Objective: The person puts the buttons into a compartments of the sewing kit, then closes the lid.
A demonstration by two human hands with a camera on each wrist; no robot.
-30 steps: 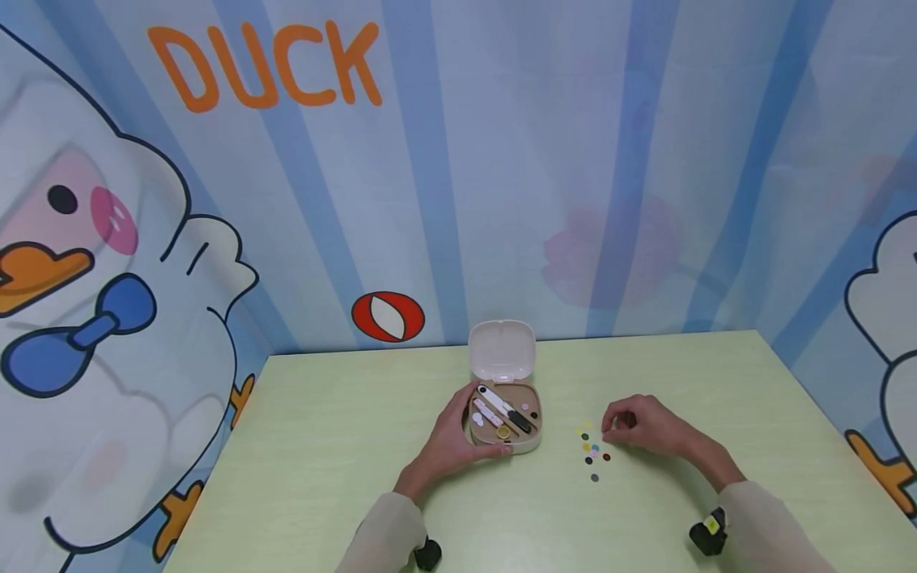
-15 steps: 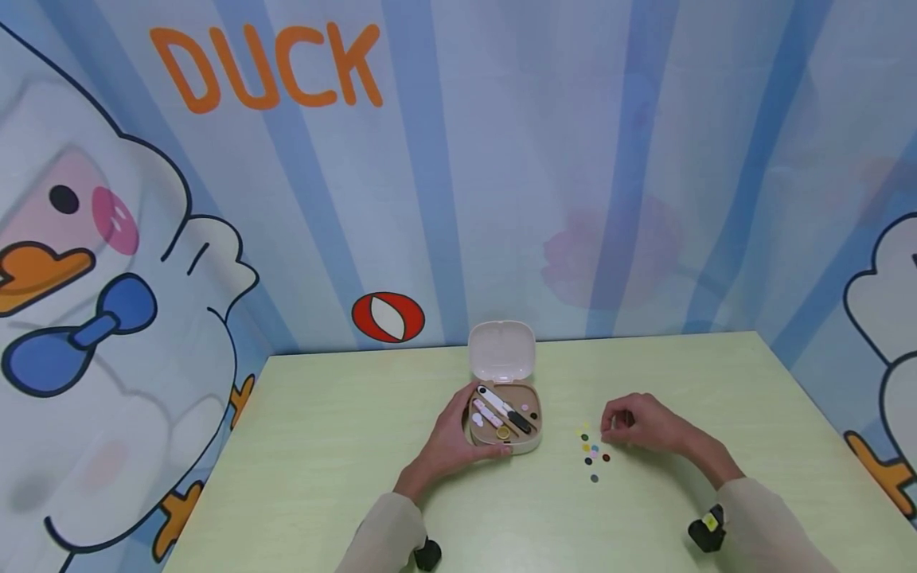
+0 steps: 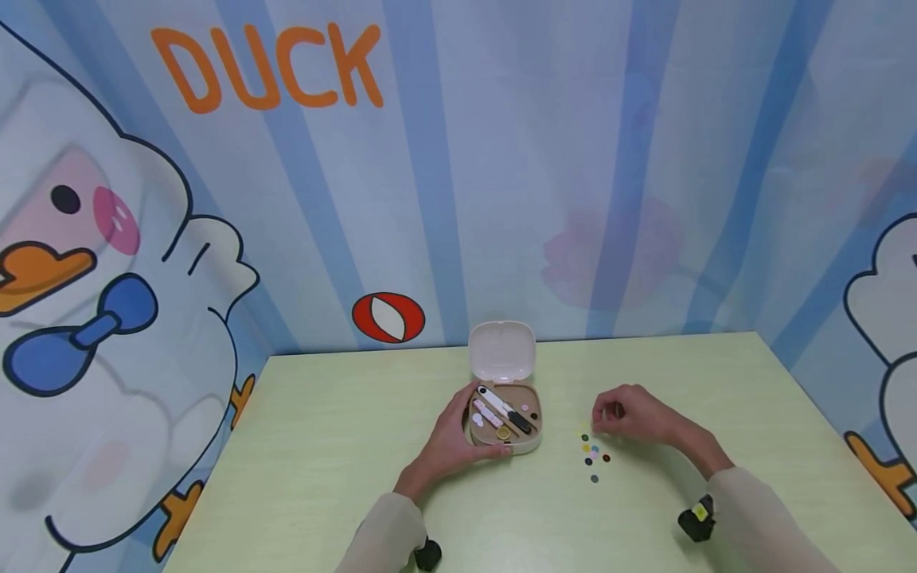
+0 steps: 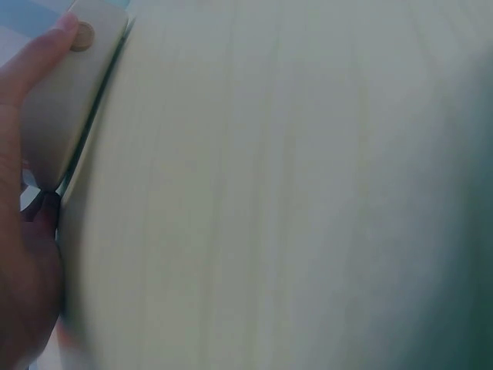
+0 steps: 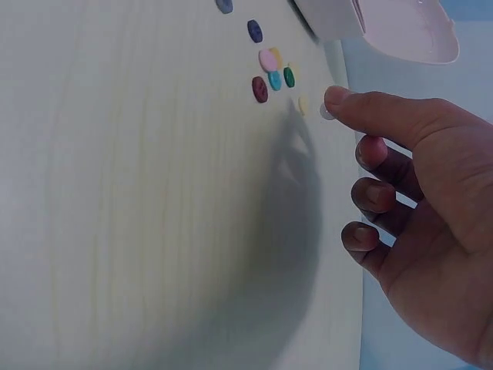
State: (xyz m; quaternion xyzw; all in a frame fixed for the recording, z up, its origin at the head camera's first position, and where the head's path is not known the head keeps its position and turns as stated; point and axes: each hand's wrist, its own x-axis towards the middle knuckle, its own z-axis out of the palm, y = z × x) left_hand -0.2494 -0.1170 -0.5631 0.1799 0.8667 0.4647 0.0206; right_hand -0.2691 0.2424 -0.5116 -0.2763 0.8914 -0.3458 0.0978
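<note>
"What has the left hand point(image 3: 453, 438) got?"

"A rounded cream-and-tan plastic box point(image 3: 526, 448). The thumb lies along its near wall and the fingers reach round its left side, spread only as wide as the box. A whitish plastic lid point(image 3: 501, 350) stands raised beyond that grip."

"And inside?"

"Right of those fingers, a slim white-and-black tool point(image 3: 505, 410) and a slim pale pink tool point(image 3: 487, 413) lie slantwise. A gold-coloured round piece point(image 3: 503, 433) sits near the thumb."

"The right hand point(image 3: 637, 412)?"

"Its fingertips are drawn together, almost without a gap, on a small whitish round disc point(image 5: 326, 113) (only an edge of it shows past the fingertip). The box is well to the left of this pinch."

"What lies near the pinch?"

"Small buttons on the pale yellow-green table point(image 3: 322, 461). A dark green round button point(image 3: 585, 437) is just to its left; a dark red round button point(image 3: 606, 458) lies nearer the person, and a grey-blue round button point(image 3: 595, 478) nearer again."
</note>
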